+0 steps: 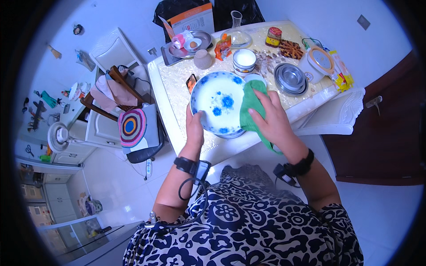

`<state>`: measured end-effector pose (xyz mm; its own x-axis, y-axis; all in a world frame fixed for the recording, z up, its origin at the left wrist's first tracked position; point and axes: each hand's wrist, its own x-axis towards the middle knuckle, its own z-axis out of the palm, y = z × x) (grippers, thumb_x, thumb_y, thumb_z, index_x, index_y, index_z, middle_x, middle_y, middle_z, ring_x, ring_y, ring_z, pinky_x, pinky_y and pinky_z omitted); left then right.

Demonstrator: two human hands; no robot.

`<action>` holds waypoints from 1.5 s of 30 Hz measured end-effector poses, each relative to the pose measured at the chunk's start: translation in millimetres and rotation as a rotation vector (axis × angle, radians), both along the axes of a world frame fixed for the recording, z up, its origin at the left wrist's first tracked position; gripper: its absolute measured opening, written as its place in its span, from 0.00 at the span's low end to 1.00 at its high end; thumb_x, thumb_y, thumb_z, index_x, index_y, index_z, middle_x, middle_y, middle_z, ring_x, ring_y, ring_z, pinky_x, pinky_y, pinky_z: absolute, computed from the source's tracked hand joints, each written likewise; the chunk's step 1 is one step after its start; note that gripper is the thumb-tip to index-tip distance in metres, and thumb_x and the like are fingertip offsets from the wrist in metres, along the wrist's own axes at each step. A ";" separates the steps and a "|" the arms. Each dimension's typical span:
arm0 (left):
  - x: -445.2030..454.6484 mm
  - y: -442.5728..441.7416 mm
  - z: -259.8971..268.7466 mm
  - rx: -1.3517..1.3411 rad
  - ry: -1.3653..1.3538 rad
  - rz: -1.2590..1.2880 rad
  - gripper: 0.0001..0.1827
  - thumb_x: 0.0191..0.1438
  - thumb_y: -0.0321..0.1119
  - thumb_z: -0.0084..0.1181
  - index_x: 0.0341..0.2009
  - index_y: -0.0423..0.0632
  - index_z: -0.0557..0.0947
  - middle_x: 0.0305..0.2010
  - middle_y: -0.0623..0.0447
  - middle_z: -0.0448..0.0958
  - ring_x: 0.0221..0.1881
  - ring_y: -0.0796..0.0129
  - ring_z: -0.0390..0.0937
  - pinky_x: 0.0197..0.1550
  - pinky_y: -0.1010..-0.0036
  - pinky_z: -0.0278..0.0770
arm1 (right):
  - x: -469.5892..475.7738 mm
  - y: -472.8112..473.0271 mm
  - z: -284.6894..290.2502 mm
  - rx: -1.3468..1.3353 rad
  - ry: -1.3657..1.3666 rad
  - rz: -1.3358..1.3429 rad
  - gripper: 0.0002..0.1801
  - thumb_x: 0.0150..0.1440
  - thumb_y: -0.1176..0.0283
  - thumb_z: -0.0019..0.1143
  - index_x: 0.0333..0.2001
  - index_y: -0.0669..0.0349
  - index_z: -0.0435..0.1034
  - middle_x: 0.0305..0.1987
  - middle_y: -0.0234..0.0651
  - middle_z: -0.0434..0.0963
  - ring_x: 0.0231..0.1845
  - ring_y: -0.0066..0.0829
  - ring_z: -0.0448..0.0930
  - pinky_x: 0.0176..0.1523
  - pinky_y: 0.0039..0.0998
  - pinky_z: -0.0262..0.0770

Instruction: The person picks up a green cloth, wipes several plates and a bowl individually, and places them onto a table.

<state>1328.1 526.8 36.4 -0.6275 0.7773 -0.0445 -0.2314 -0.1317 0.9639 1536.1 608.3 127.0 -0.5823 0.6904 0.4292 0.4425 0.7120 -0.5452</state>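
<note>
A white plate with blue flowers (pixel 218 103) is tilted up above the near side of the table. My left hand (pixel 194 128) grips its left rim, thumb on the face. In my right hand (pixel 274 116) is a green cloth (pixel 251 109), which lies over the plate's right edge and hangs down below my palm. Another blue-patterned dish (pixel 232 135) shows partly beneath the plate, mostly hidden. Just beyond stand white bowls, one inside another (pixel 244 61), and to the right are nested metal bowls (pixel 290 79).
A white lidded container (pixel 314 65), a red-lidded jar (pixel 273 37), a glass decanter (pixel 237 31) and a metal tray with an egg bowl (pixel 206 39) stand on the table (pixel 171 109). A phone (pixel 191 83) lies left of the plate. Chairs (pixel 336 114) flank the table.
</note>
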 end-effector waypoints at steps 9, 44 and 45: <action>21.5 -16.6 50.6 0.195 0.221 0.115 0.21 0.60 0.38 0.38 0.54 0.39 0.65 0.50 0.48 0.68 0.50 0.69 0.65 0.53 0.75 0.60 | -68.5 4.0 13.1 0.308 -0.230 -0.037 0.25 0.44 0.69 0.54 0.48 0.67 0.64 0.40 0.43 0.65 0.41 0.41 0.71 0.38 0.36 0.73; 51.2 36.6 109.8 0.486 0.045 0.284 0.19 0.60 0.43 0.40 0.46 0.39 0.70 0.40 0.50 0.73 0.39 0.69 0.71 0.42 0.76 0.68 | -19.4 16.4 47.1 0.157 -0.216 0.562 0.11 0.40 0.74 0.48 0.32 0.64 0.70 0.35 0.39 0.66 0.38 0.40 0.71 0.34 0.39 0.71; 52.1 36.3 107.0 0.480 0.012 0.270 0.19 0.60 0.42 0.39 0.46 0.40 0.70 0.40 0.50 0.73 0.39 0.70 0.71 0.43 0.77 0.68 | -25.4 13.3 46.0 0.162 -0.119 0.605 0.11 0.40 0.74 0.48 0.32 0.63 0.70 0.35 0.38 0.66 0.37 0.40 0.71 0.34 0.39 0.71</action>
